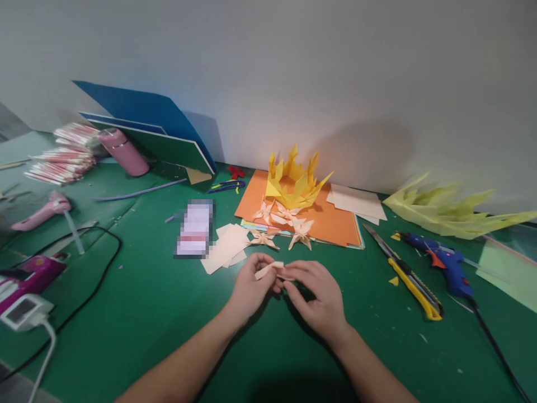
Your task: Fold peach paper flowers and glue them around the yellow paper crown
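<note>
My left hand [251, 288] pinches a small folded piece of peach paper [268, 270] over the middle of the green table. The fingertips of my right hand [316, 294] are closed on the paper's right end, partly hiding it. Just beyond my hands lie several peach paper flowers [301, 232], some on a stack of orange paper [335, 226] and some on the table before it. Loose peach sheets [229, 246] are spread to the left of the flowers. A yellow folded-paper crown [296, 187] stands on the orange stack.
To the right lie a yellow utility knife [413, 285], a blue glue gun [451, 263] with its cord, and a pale yellow paper piece [444, 215]. On the left are a blurred phone [195, 229], a pink glue gun [46, 212], a pink bottle [123, 152] and a magenta power strip [36, 277].
</note>
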The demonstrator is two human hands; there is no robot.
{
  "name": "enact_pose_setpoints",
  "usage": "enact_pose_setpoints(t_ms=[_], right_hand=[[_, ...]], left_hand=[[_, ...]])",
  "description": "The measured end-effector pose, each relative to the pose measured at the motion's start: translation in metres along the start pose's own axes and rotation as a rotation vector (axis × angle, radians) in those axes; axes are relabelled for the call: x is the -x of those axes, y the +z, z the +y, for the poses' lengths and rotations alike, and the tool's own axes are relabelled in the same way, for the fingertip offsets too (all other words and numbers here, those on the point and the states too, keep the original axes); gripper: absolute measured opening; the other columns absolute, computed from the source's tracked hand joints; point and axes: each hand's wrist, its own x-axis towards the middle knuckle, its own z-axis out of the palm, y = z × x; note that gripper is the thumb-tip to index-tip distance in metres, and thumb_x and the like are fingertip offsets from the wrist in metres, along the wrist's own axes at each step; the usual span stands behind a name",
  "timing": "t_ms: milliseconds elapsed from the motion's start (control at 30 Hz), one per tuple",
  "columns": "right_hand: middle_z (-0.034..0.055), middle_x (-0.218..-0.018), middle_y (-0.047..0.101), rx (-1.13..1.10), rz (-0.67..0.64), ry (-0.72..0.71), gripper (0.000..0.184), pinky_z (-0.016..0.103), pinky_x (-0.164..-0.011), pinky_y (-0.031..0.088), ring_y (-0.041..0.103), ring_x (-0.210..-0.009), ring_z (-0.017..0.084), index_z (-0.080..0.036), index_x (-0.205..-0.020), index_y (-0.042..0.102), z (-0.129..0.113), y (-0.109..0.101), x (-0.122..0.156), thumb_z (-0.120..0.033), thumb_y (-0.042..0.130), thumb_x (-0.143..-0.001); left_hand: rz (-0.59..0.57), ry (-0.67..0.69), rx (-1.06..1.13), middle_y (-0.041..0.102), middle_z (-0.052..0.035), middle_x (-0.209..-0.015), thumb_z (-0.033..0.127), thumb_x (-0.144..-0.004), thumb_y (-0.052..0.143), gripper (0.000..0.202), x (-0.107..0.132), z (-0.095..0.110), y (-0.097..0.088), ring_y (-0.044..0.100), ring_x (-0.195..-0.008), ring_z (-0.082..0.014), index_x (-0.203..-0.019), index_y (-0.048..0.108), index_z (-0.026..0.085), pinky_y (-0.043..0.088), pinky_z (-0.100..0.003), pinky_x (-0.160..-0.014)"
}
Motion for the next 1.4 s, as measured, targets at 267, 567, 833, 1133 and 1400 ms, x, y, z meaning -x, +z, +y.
enact_pose_setpoints(t_ms=[267, 567, 833, 1133, 1400], right_hand=[[0.0066, -0.092, 0.063, -0.02, 0.107, 0.049, 0.014, 0.035, -0.07, 0.047, 0.058, -0.086, 0.021, -0.023, -0.097, 0.057, 0.002, -0.003, 0.001, -0.025, 0.051, -0.084], [0.0034, -0.07, 0.062, 0.147, -0.028, -0.204, 0.032, 0.028, -0.055, 0.041, 0.053, -0.06, 0.016, -0.019, -0.118, 0.054, -0.018, 0.002, 0.009, -0.02, 0.047, -0.087], [0.0103, -0.082, 0.067, 0.363, -0.15, -0.026, 0.05, 0.029, -0.052, 0.046, 0.061, -0.066, 0.021, -0.01, -0.138, 0.035, -0.023, 0.02, 0.012, -0.033, 0.034, -0.093], [0.01, -0.079, 0.067, 0.451, -0.216, 0.004, 0.045, 0.029, -0.051, 0.044, 0.061, -0.066, 0.021, -0.006, -0.131, 0.043, -0.026, 0.024, 0.013, -0.026, 0.031, -0.092], [0.0073, -0.074, 0.065, 0.472, -0.211, -0.008, 0.04, 0.029, -0.049, 0.04, 0.06, -0.062, 0.019, -0.007, -0.124, 0.052, -0.026, 0.023, 0.012, -0.022, 0.034, -0.091]], left_hand=[[0.021, 0.012, 0.073, 0.059, 0.0058, -0.057, 0.04, -0.059, 0.076, 0.046, 0.0, -0.002, -0.001, 0.059, -0.048, -0.01, -0.091, 0.053, 0.016, 0.049, -0.023, -0.052], [0.115, 0.043, 0.044, 0.067, 0.0, -0.067, 0.036, -0.062, 0.073, 0.031, 0.001, -0.005, 0.001, 0.06, -0.059, -0.0119, -0.083, 0.063, 0.015, 0.049, -0.025, -0.063], [0.168, 0.033, 0.22, 0.069, -0.0018, -0.077, 0.038, -0.064, 0.072, 0.03, 0.006, -0.008, 0.009, 0.064, -0.068, -0.0136, -0.081, 0.06, 0.016, 0.05, -0.026, -0.068], [0.213, 0.054, 0.174, 0.07, -0.003, -0.078, 0.039, -0.067, 0.07, 0.029, 0.006, -0.011, 0.008, 0.063, -0.07, -0.0138, -0.082, 0.059, 0.016, 0.048, -0.026, -0.069], [0.195, 0.022, 0.204, 0.069, -0.002, -0.074, 0.039, -0.065, 0.071, 0.033, 0.004, -0.011, 0.005, 0.061, -0.068, -0.0135, -0.088, 0.065, 0.015, 0.046, -0.024, -0.066]])
